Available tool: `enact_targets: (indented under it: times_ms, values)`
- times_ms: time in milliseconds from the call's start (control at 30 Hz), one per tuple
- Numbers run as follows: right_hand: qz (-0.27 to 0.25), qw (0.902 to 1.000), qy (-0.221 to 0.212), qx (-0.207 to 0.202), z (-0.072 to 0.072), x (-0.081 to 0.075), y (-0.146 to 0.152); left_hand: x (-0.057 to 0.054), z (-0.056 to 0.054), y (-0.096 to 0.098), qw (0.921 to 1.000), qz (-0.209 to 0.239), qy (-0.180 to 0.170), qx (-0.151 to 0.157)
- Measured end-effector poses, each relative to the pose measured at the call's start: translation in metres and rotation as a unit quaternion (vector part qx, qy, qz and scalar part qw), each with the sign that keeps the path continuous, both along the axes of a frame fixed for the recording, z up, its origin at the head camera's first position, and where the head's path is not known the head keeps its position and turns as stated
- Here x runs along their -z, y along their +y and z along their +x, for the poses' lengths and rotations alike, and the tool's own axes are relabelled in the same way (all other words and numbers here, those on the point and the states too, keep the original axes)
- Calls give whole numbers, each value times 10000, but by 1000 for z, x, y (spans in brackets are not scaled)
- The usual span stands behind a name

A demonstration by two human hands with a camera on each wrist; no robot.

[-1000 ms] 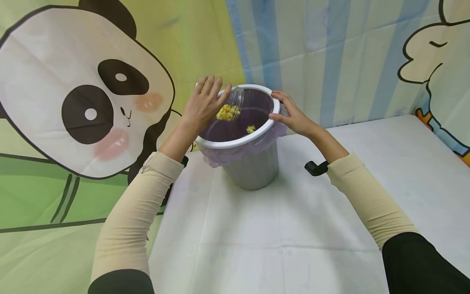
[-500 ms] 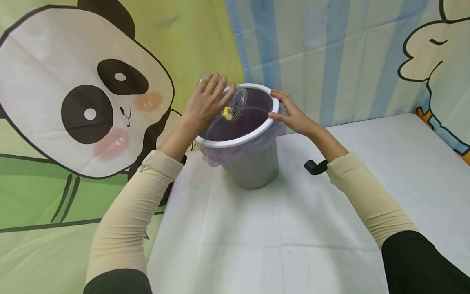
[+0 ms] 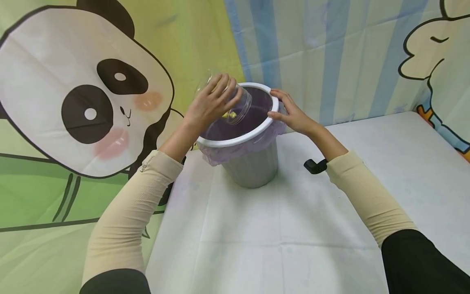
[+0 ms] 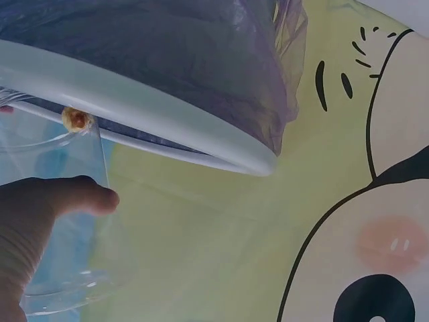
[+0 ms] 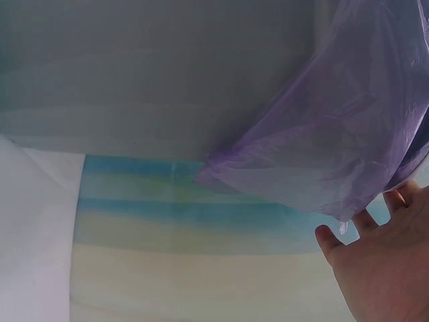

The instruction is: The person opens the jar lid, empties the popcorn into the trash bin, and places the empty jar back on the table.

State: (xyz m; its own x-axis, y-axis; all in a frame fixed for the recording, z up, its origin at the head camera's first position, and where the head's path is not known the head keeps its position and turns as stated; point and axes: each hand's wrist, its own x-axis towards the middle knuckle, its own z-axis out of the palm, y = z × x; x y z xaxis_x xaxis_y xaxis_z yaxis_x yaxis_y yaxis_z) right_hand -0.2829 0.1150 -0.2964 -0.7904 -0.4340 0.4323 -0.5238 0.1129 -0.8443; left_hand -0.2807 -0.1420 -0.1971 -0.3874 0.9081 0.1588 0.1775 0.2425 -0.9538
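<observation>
My left hand (image 3: 211, 100) grips a clear plastic jar (image 3: 244, 109), tipped with its mouth downward over the trash can (image 3: 253, 169). A few yellow popcorn pieces (image 3: 231, 115) show at the jar's mouth; in the left wrist view, one piece of popcorn (image 4: 77, 119) is by the white rim (image 4: 167, 111). The can is grey and stands upright, lined with a thin purple bag (image 3: 244, 153) folded over its edge. My right hand (image 3: 291, 114) holds the rim at the right side, thumb nearer me. The bottom of the can's inside is hidden.
The can stands on a white-covered table (image 3: 293, 245). Behind it hangs a printed cloth (image 3: 293, 49), with a panda figure (image 3: 84, 90) at the left. A black wrist mount (image 3: 315, 166) juts from the right cuff.
My left hand has tilted the jar further and moved slightly right. Popcorn has dropped out, with far less visible in the jar. My right hand has stayed on the rim.
</observation>
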Motion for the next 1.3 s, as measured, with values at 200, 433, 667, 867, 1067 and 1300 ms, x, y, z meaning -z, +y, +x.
enact_targets:
  times_ms: [200, 433, 667, 867, 1067, 1300]
  values:
    - [14, 10000, -8, -13, 0, 1, -2, 0, 2, -2, 9991, -187, -284, -273]
    - [-19, 10000, 6, -44, 1, 1, -3, 4, 2, -3, 9991, -323, -214, -151]
    - [-41, 10000, -3, -76, 0, 2, -4, 13, -1, -9, 9998, 146, -27, 108]
    - [-36, 10000, -2, -52, 1, 2, -5, 27, 1, -11, 9929, 1130, -338, 134]
    - [13, 10000, 20, -10, 1, 2, -5, 33, 11, -7, 9376, 2831, -1749, -1012]
    - [-35, 10000, 23, 32, 1, 1, -4, 31, 17, 6, 8552, 4702, -1914, -1047]
